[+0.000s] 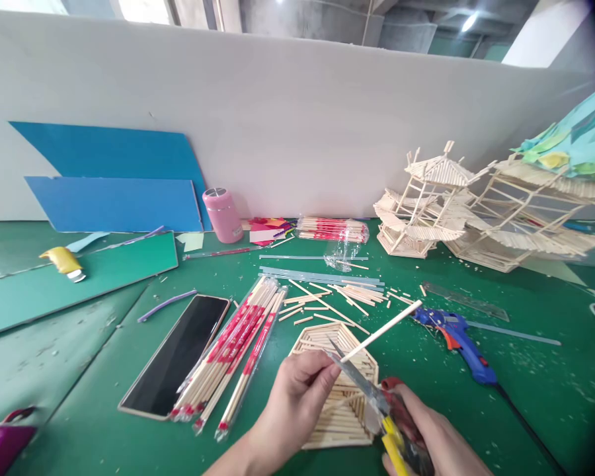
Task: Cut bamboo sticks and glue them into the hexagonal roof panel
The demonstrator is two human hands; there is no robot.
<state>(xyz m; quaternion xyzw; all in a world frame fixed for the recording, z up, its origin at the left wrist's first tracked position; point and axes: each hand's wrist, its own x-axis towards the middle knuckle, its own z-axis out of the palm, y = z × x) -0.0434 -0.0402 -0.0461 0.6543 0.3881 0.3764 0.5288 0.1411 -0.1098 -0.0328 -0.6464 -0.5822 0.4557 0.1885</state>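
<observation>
My left hand point(305, 387) pinches the near end of a pale wooden chopstick point(384, 330), which slants up to the right. In my right hand point(421, 423) is a pair of scissors point(364, 383) with yellow on the handle; the blades lie at the stick close to my left fingertips. Beneath both hands sits a hexagonal frame point(322, 337) of glued sticks, partly covered by them. Short cut sticks point(359, 291) lie scattered just beyond it.
Wrapped chopsticks point(238, 337) and a phone point(176, 357) lie left. A blue glue gun point(456, 337) with a cord is right. Stick pavilions point(426, 205) stand at the back right, a pink cup point(223, 215) and blue boards point(114, 201) at the back left.
</observation>
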